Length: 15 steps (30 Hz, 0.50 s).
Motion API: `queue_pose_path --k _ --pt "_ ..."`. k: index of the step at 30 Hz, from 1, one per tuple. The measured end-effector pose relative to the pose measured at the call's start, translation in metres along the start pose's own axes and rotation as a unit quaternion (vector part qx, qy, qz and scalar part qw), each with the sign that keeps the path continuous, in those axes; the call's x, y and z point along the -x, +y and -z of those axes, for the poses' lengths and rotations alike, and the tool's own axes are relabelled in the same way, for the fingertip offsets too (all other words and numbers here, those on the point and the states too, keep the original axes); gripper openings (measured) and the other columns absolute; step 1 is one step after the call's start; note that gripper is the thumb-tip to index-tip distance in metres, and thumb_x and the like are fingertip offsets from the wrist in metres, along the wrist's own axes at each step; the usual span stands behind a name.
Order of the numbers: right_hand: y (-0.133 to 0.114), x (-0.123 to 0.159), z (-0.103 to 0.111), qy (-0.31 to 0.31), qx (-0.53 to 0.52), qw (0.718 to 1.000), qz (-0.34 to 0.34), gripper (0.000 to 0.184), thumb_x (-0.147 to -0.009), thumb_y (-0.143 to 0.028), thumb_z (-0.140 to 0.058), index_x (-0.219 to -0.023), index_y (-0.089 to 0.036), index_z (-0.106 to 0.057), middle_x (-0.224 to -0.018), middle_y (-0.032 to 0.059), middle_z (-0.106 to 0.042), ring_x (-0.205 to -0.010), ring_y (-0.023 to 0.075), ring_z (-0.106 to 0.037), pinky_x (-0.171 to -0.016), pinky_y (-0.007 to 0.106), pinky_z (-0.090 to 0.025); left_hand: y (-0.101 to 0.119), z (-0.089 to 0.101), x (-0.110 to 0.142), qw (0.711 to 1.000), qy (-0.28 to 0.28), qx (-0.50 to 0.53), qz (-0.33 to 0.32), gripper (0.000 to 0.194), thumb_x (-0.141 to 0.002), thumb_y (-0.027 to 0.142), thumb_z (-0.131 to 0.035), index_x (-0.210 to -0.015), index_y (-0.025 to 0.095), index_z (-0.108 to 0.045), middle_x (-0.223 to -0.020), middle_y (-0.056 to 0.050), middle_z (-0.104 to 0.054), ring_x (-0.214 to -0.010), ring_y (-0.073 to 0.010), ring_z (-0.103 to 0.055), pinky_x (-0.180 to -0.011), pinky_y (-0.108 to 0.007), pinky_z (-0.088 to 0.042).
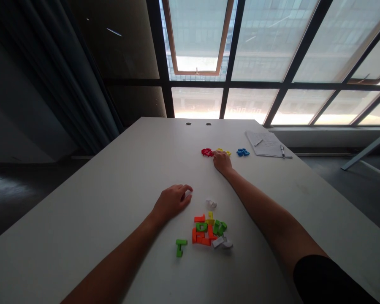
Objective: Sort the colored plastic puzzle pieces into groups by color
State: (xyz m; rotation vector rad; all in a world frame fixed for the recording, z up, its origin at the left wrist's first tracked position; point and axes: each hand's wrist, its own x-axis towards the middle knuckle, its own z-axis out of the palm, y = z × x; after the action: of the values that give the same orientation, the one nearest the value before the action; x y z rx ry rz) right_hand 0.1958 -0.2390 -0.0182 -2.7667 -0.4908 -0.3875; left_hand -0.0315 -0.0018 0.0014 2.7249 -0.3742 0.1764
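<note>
My right hand (222,162) rests on the white table (114,177) at the far end, its fingertips against a cluster of red foam pieces (207,152) and yellow pieces (224,152). Blue pieces (242,152) lie to its right, not touched. My left hand (172,202) lies curled nearer me, with a small white scrap (188,193) at its fingertips. To its right is a heap of orange, green and yellow pieces (207,231). A green piece (180,247) lies apart from it. Crumpled white paper (211,204) sits just above the heap.
More crumpled white paper (222,242) lies at the heap's lower right. A sheet of notepaper (266,143) and a pen (282,151) lie at the far right. Two round grommet holes (198,124) mark the far edge. Tall windows stand behind the table.
</note>
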Motion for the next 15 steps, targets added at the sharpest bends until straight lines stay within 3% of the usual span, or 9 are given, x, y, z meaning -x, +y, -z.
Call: queue_pose_path --k 8,15 --pt "-0.0047 -0.0033 0.0011 -0.023 0.007 1.000 -0.002 0.047 -0.101 -0.013 -0.043 -0.140 -0.018 -0.068 -0.139 0.0161 -0.070 -0.125 0.0310 -0.059 -0.107 0.042 -0.040 0.0019 0.0013 0.0007 1.000 0.002 0.002 0.002 0.025 -0.100 0.036 -0.056 -0.116 0.029 -0.073 -0.088 -0.002 -0.071 -0.083 -0.0200 -0.065 -0.076 -0.032 -0.048" --pt "-0.0046 0.0003 0.0014 -0.018 -0.010 1.000 0.001 0.056 -0.100 -0.012 -0.042 -0.154 -0.019 -0.056 -0.155 0.0122 -0.061 -0.134 0.0303 -0.056 -0.112 0.043 -0.039 0.0007 0.0003 0.0005 1.000 0.001 0.000 0.001 0.025 -0.100 0.037 -0.055 -0.116 0.029 -0.073 -0.089 -0.002 -0.072 -0.084 -0.0199 -0.066 -0.078 -0.032 -0.048"
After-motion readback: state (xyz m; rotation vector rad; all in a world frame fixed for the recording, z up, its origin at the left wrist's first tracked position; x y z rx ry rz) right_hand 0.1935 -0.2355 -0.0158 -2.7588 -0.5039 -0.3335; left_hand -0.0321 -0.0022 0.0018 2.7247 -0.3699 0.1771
